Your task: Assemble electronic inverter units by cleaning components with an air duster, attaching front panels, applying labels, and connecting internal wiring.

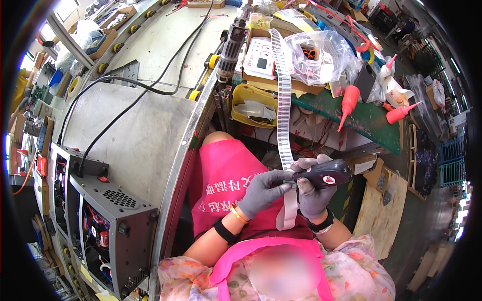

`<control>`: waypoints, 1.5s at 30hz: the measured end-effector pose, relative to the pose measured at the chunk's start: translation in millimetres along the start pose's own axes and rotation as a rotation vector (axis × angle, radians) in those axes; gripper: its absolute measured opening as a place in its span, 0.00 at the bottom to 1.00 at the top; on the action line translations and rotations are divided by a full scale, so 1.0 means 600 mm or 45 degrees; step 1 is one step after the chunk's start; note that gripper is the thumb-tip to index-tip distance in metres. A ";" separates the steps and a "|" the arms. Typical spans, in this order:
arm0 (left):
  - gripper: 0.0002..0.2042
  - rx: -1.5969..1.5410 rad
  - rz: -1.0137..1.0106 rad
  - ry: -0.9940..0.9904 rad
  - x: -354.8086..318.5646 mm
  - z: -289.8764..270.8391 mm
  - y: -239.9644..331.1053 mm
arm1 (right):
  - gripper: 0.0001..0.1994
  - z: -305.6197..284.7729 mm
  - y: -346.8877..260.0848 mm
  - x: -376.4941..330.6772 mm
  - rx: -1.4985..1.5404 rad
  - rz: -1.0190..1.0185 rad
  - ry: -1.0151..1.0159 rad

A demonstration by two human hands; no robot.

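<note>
A long white label strip printed with rows of barcodes runs down from the cluttered bench to my hands, and its plain tail curls over my lap. My left hand, in a grey glove, is closed with thumb and forefinger pinched at the strip's edge. My right hand, gloved too, is closed around a rounded black handheld device with a small white-and-red sticker. This device lies just right of the strip. Part of the strip is hidden behind my fingers.
To the left, an open-sided grey metal case with wiring stands on the line. A black-grey power screwdriver hangs ahead. Beyond my knees are a yellow bin, a clear plastic bag and a red squeeze bottle on a green board.
</note>
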State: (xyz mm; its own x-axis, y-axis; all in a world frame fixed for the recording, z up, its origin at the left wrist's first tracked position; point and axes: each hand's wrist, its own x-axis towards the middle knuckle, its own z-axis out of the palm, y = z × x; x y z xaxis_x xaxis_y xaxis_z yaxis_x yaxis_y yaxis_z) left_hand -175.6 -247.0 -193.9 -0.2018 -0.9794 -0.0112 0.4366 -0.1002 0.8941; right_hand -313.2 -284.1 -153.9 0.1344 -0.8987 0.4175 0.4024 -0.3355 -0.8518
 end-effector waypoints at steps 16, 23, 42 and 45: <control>0.21 -0.096 -0.061 -0.050 0.001 -0.005 -0.006 | 0.32 -0.004 -0.006 -0.002 0.069 0.052 0.026; 0.20 -0.164 -0.050 -0.034 0.000 -0.001 0.000 | 0.30 0.002 -0.002 -0.004 0.065 0.061 -0.006; 0.23 -0.041 -0.054 -0.017 0.001 -0.004 -0.006 | 0.32 0.012 0.001 -0.009 -0.052 0.072 -0.069; 0.23 -0.098 0.014 -0.009 0.000 -0.002 -0.009 | 0.31 0.012 -0.001 -0.005 0.001 0.076 -0.092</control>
State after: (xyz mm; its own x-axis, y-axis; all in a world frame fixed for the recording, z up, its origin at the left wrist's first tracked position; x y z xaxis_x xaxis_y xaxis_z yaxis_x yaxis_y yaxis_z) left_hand -176.9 -246.8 -199.5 -0.2028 -0.9792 0.0019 0.5050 -0.1029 0.8570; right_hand -307.4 -279.1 -152.5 0.2231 -0.8944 0.3876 0.3927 -0.2814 -0.8755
